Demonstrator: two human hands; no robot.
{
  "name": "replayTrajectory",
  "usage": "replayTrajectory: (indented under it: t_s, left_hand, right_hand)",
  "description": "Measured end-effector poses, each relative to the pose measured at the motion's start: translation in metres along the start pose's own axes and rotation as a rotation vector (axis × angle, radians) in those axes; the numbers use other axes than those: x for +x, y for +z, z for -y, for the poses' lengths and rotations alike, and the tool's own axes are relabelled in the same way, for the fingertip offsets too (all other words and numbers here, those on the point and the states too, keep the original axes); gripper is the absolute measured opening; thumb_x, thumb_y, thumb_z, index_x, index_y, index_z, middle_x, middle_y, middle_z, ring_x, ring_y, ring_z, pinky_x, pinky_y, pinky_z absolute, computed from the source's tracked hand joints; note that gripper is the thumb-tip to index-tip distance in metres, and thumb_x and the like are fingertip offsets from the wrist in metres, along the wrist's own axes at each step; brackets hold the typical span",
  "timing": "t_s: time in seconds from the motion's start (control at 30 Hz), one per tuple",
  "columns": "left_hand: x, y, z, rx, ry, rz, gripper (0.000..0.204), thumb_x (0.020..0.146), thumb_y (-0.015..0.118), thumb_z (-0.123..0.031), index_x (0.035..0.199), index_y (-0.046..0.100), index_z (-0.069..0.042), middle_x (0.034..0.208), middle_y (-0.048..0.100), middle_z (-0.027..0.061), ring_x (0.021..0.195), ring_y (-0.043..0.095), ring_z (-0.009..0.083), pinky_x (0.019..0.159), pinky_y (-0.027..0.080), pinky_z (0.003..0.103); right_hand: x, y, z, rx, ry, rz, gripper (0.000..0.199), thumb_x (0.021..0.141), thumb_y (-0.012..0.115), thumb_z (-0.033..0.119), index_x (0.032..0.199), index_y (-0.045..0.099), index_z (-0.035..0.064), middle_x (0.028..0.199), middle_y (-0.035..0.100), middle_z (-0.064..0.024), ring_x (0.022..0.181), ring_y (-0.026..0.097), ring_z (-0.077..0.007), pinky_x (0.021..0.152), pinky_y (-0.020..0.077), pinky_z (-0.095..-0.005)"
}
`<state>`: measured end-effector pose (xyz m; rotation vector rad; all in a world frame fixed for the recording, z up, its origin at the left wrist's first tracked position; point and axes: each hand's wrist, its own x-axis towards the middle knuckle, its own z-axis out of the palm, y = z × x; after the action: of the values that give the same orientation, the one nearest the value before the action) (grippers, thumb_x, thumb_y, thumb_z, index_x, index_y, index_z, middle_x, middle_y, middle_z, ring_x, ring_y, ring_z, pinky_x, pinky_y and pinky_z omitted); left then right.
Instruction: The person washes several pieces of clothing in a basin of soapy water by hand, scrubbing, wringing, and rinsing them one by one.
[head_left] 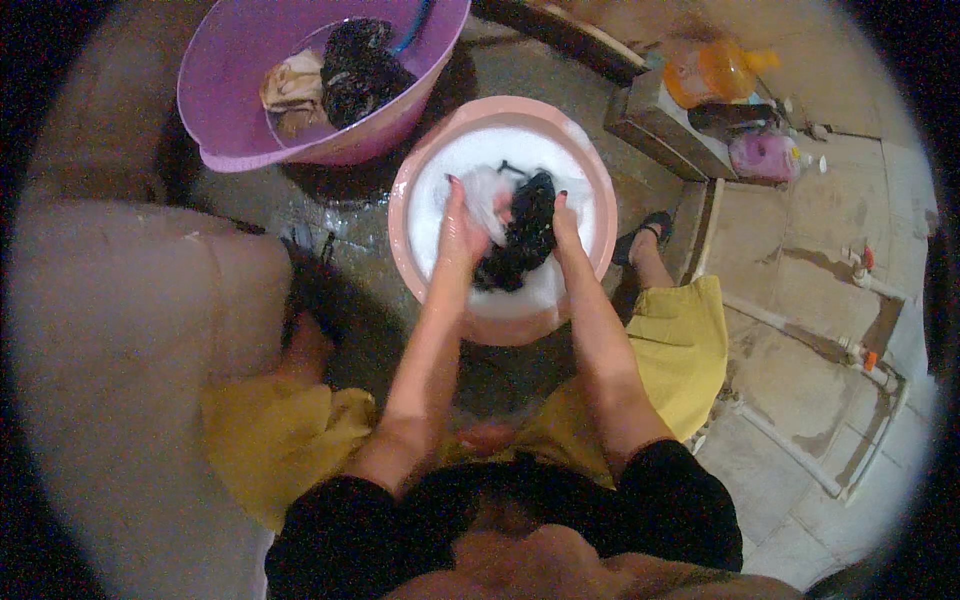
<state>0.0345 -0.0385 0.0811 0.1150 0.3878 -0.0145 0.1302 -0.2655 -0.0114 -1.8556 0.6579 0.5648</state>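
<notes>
Two basins stood on the wet floor (700, 230) in the head view, and your work sat in the nearer one: the pink basin (597, 200), round and full of white suds. Take that basin as the landmark. Both of your hands were inside it, over the middle of the foam. Your left hand (460, 225) had its grip closed on the pale end of the dark wet cloth (520, 240), and your right hand (566, 225) pressed its grip shut against the black end, so the one bundle was held between the two, lifted a little clear of the suds.

Judging by the thick lather and the soaked, bunched cloth, you were in the middle of scrubbing this piece; no rinsing showed in the pink basin, so that part looked left to do. Beyond the pink basin and to its left stood the purple tub (215, 110), larger, holding water and what I counted as two more pieces: one cream cloth (290, 90) and one dark cloth (360, 70), with a blue strip across its far rim. Whether those were washed already I could not tell.

To the right of the pink basin, on a low ledge (650, 125), I counted one orange bottle (715, 72) and one pink bottle (762, 155). Farther right, white pipes (800, 335) ran along the tiled floor.
</notes>
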Motion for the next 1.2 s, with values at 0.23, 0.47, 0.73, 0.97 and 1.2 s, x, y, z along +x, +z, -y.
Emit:
replayTrajectory:
  t_s: [0.23, 0.47, 0.73, 0.97, 1.2]
  left_hand:
    - [-0.016, -0.124, 0.009, 0.691, 0.054, -0.506, 0.044, 0.091, 0.05, -0.04, 0.111, 0.052, -0.001, 0.104, 0.059, 0.0161, 0.096, 0.059, 0.0243, 0.08, 0.049, 0.036]
    - [-0.02, -0.045, -0.017, 0.147, -0.324, -0.436, 0.053, 0.086, 0.056, -0.046, 0.119, 0.055, -0.004, 0.108, 0.061, 0.011, 0.094, 0.059, 0.0241, 0.082, 0.047, 0.036]
    - [-0.058, -0.067, 0.015, 0.734, -0.047, -0.222, 0.044, 0.089, 0.049, -0.038, 0.118, 0.054, -0.005, 0.106, 0.061, 0.0129, 0.095, 0.058, 0.0261, 0.083, 0.046, 0.038]
    - [-0.038, -0.126, 0.01, -0.107, -0.117, -0.285, 0.042, 0.083, 0.052, -0.03, 0.114, 0.054, -0.001, 0.109, 0.059, 0.0123, 0.1, 0.055, 0.0256, 0.089, 0.043, 0.037]
    - [-0.045, -0.015, 0.01, 1.169, 0.646, 0.105, 0.038, 0.087, 0.058, -0.03, 0.113, 0.053, -0.001, 0.103, 0.062, 0.0117, 0.09, 0.06, 0.0277, 0.082, 0.045, 0.033]
  right_hand:
    - [-0.111, 0.118, -0.047, -0.846, -0.725, 0.206, 0.04, 0.076, 0.062, 0.018, 0.111, 0.055, 0.0007, 0.108, 0.058, -0.023, 0.1, 0.055, -0.0365, 0.087, 0.0431, -0.0426]
    - [-0.143, 0.091, -0.005, -0.516, -1.014, 0.294, 0.031, 0.072, 0.066, 0.019, 0.1, 0.062, 0.008, 0.095, 0.065, -0.0127, 0.086, 0.062, -0.0323, 0.073, 0.0489, -0.0369]
    - [-0.155, 0.105, 0.032, -0.54, -0.828, -0.006, 0.026, 0.077, 0.062, 0.026, 0.088, 0.066, 0.0022, 0.081, 0.066, -0.0153, 0.074, 0.063, -0.0262, 0.066, 0.0474, -0.0383]
    - [-0.228, 0.148, 0.017, -0.546, -0.896, 0.05, 0.032, 0.079, 0.058, 0.033, 0.087, 0.061, 0.0022, 0.08, 0.06, -0.0199, 0.075, 0.059, -0.0382, 0.067, 0.046, -0.0437]
    - [-0.082, 0.084, 0.045, -0.638, -0.309, 0.216, 0.03, 0.087, 0.05, 0.026, 0.1, 0.06, 0.0014, 0.074, 0.062, -0.0143, 0.068, 0.06, -0.0209, 0.062, 0.047, -0.0326]
